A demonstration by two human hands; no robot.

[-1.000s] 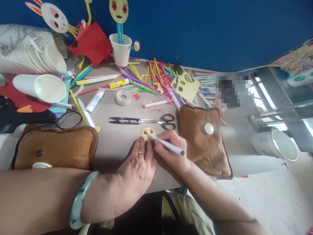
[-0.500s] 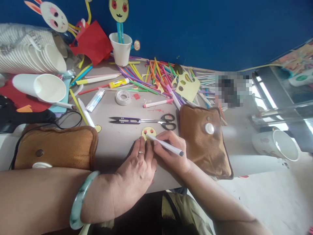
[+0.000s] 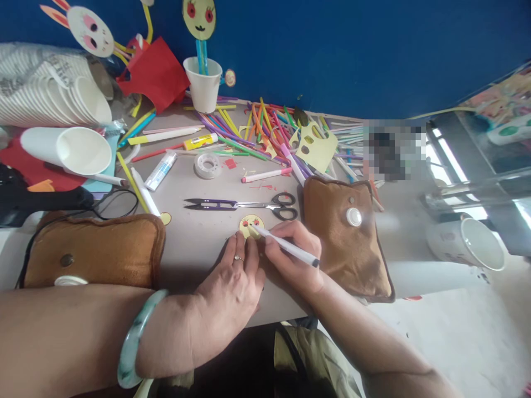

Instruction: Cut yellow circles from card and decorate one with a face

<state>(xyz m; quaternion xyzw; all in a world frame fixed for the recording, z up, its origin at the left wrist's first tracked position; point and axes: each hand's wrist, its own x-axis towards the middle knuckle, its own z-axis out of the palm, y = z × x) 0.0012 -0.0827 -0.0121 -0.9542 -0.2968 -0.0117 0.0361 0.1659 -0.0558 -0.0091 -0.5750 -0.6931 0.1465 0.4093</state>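
Note:
A small round yellow paper face (image 3: 248,221) with red eyes lies on the table. My left hand (image 3: 235,276) rests flat over its lower edge, fingers stretched out and pressing it down. In my right hand (image 3: 292,254) is a white marker pen (image 3: 295,251), pinched between thumb and fingers, its tip at the middle of the face and its dark end pointing right. Just beyond lie black-handled scissors (image 3: 284,206) and purple thread snips (image 3: 215,204). A little yellow disc (image 3: 165,219) sits to the left.
Brown plush pouches flank my hands, one left (image 3: 99,249) and one right (image 3: 346,237). Behind are a tape roll (image 3: 207,166), a glue stick (image 3: 201,141), a pink-capped marker (image 3: 265,175) and colourful pipe cleaners. A white paper cup (image 3: 203,88) holds a yellow-faced figure (image 3: 199,16).
The pen tip has shifted slightly right on the face, from near the left eye to the middle, with my right hand moving along. My left hand stays in place.

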